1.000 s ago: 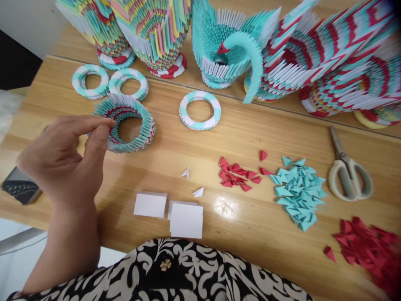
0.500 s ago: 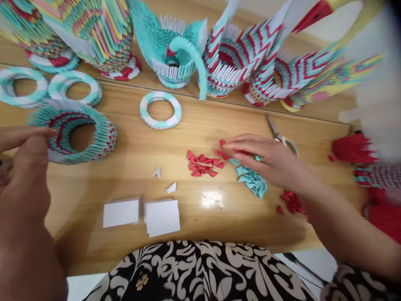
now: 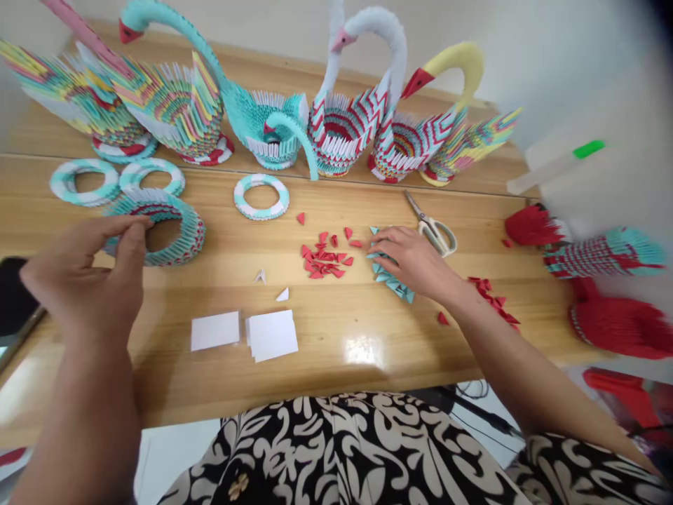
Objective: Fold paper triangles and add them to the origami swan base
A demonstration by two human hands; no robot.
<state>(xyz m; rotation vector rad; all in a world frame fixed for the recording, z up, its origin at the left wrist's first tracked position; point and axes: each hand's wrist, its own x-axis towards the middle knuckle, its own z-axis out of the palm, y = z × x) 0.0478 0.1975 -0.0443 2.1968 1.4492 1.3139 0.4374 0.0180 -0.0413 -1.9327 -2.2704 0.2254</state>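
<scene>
At the left, my left hand is closed, thumb and forefinger pinched together in front of a teal folded-paper ring wall with red bands. Whatever sits between those fingertips is hidden, and the hand covers the ring's near left side. My right hand lies over a pile of small teal folded-paper triangles, its fingers reaching out across them and partly hiding them. Left of it is a loose heap of red folded-paper triangles. Two white folded pieces, one being a small triangle, lie nearer the ring.
Several folded-paper swans line the back. A flat teal-and-white ring lies before them. Scissors rest behind my right hand. White paper slips lie in front. More red triangles and red paper models are at right.
The view has shifted, showing more of the swans. My right hand has gone from the red pieces to the teal pile, and several red triangles now lie scattered around the red heap.
</scene>
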